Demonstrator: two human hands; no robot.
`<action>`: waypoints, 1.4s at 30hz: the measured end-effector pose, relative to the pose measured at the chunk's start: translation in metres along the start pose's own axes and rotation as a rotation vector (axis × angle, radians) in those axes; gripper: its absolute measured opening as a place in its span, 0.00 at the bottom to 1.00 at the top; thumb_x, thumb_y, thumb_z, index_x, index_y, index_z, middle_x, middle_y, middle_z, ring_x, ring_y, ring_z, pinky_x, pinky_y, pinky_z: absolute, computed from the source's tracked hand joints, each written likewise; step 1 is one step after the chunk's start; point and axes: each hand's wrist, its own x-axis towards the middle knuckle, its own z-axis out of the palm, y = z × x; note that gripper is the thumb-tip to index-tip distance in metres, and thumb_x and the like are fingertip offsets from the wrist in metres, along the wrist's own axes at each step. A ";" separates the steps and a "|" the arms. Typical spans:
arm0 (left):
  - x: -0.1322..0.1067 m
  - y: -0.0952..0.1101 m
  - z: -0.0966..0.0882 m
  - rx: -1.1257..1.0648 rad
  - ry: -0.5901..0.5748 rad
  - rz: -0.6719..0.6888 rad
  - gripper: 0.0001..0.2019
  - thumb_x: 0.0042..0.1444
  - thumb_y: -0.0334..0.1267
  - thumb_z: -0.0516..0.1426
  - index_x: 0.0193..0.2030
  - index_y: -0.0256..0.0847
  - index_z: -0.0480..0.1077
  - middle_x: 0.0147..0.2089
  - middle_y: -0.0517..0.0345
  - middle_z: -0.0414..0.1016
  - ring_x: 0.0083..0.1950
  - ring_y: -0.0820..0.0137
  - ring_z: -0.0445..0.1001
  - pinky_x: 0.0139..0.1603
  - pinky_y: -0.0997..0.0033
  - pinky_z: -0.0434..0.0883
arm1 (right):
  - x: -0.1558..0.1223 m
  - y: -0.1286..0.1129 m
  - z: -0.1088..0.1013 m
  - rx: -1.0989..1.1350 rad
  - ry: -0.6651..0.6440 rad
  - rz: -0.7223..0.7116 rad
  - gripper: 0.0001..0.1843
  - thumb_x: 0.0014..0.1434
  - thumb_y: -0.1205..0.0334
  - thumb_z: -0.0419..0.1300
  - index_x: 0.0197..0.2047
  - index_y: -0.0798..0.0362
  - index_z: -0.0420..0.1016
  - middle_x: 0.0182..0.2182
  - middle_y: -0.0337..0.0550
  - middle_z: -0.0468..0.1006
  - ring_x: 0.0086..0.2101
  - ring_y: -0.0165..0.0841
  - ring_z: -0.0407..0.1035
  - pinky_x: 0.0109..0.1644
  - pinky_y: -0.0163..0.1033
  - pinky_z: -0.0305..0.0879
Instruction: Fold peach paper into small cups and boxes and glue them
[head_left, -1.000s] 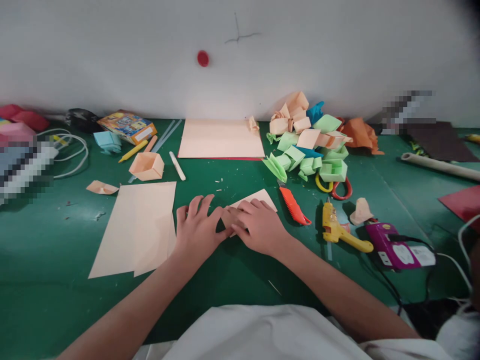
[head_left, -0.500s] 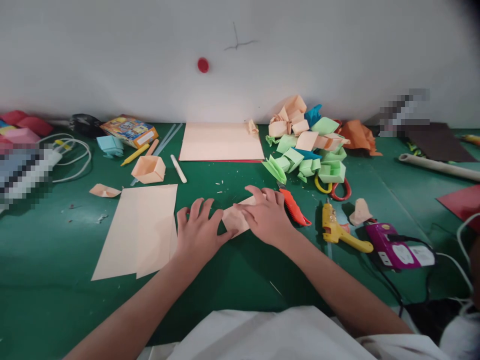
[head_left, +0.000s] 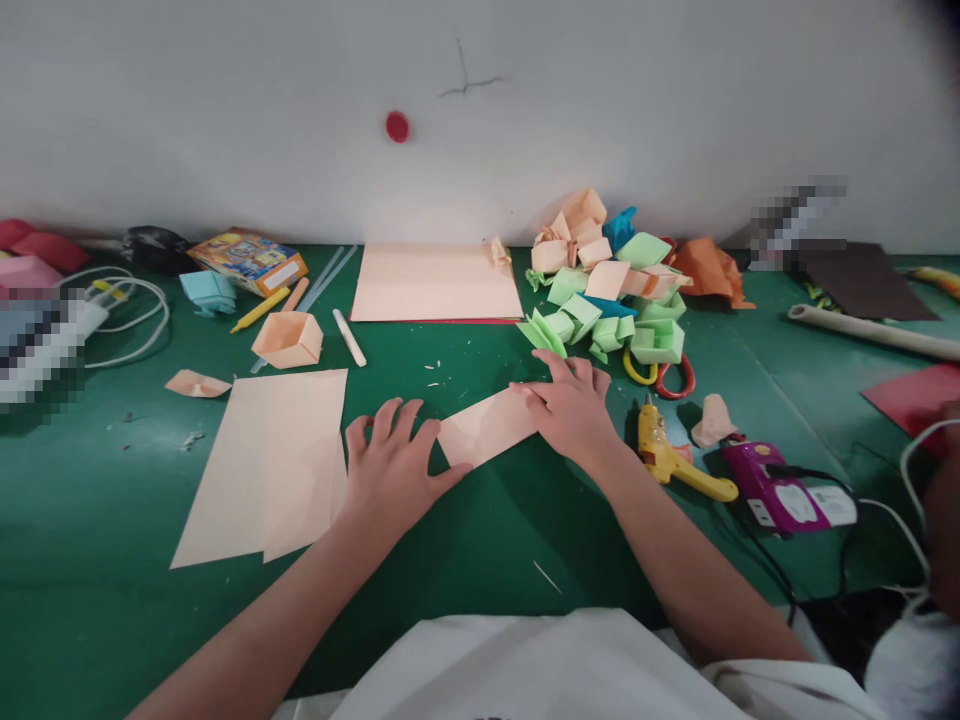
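Observation:
A narrow, folded strip of peach paper lies slanted on the green table between my hands. At its left end is my left hand, palm down, fingers spread, with the thumb and forefinger beside the strip's end. Over the right end rests my right hand, its thumb on the paper and its fingers apart and slightly bent. It covers the orange-red cutter seen earlier. Left of my left hand lie overlapping peach sheets. An open peach paper box and a white pen-like stick are behind them.
Folded paper pieces are heaped at the back right, near scissors. A yellow glue gun and a purple corded power strip lie to the right. A stack of peach paper rests against the wall.
My right hand has slid right along the strip, uncovering more of it and hiding the cutter. My left hand stays at the left end. The view has shifted slightly.

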 end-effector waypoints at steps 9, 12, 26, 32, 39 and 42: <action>-0.001 0.000 0.000 -0.035 -0.014 -0.017 0.22 0.58 0.58 0.61 0.47 0.41 0.77 0.64 0.38 0.72 0.67 0.43 0.64 0.62 0.38 0.56 | -0.001 0.003 0.001 -0.009 0.037 0.019 0.18 0.69 0.57 0.53 0.44 0.39 0.87 0.68 0.40 0.61 0.58 0.57 0.53 0.59 0.70 0.53; -0.003 0.000 0.001 -0.038 -0.024 -0.035 0.25 0.55 0.60 0.62 0.49 0.41 0.76 0.69 0.36 0.66 0.70 0.42 0.59 0.64 0.36 0.53 | -0.001 0.007 0.000 -0.040 0.039 0.063 0.18 0.69 0.57 0.53 0.44 0.40 0.87 0.69 0.41 0.60 0.59 0.57 0.53 0.60 0.71 0.53; -0.001 -0.014 -0.004 -0.113 -0.019 0.024 0.19 0.60 0.56 0.58 0.48 0.46 0.77 0.70 0.46 0.66 0.71 0.43 0.58 0.65 0.36 0.51 | -0.008 0.010 -0.014 0.152 -0.096 -0.297 0.28 0.65 0.55 0.59 0.68 0.40 0.69 0.72 0.42 0.56 0.65 0.54 0.50 0.67 0.66 0.53; 0.000 -0.019 -0.005 -0.137 -0.019 0.023 0.17 0.62 0.54 0.57 0.47 0.47 0.78 0.69 0.47 0.68 0.70 0.44 0.60 0.64 0.37 0.53 | -0.012 -0.006 -0.011 0.232 -0.278 -0.474 0.40 0.61 0.53 0.66 0.73 0.38 0.58 0.65 0.44 0.69 0.62 0.49 0.59 0.65 0.61 0.59; 0.000 -0.020 -0.004 -0.184 -0.047 0.008 0.17 0.63 0.53 0.56 0.51 0.48 0.76 0.68 0.48 0.69 0.69 0.45 0.61 0.63 0.37 0.55 | -0.008 -0.002 -0.006 0.318 -0.243 -0.492 0.16 0.67 0.61 0.60 0.57 0.44 0.79 0.56 0.44 0.79 0.55 0.42 0.69 0.61 0.54 0.65; 0.002 -0.021 -0.005 -0.225 -0.055 0.013 0.20 0.62 0.52 0.56 0.57 0.47 0.73 0.66 0.47 0.70 0.68 0.45 0.62 0.63 0.39 0.56 | -0.009 -0.003 -0.005 0.370 -0.226 -0.483 0.13 0.66 0.63 0.62 0.53 0.44 0.81 0.55 0.44 0.79 0.55 0.41 0.69 0.61 0.54 0.65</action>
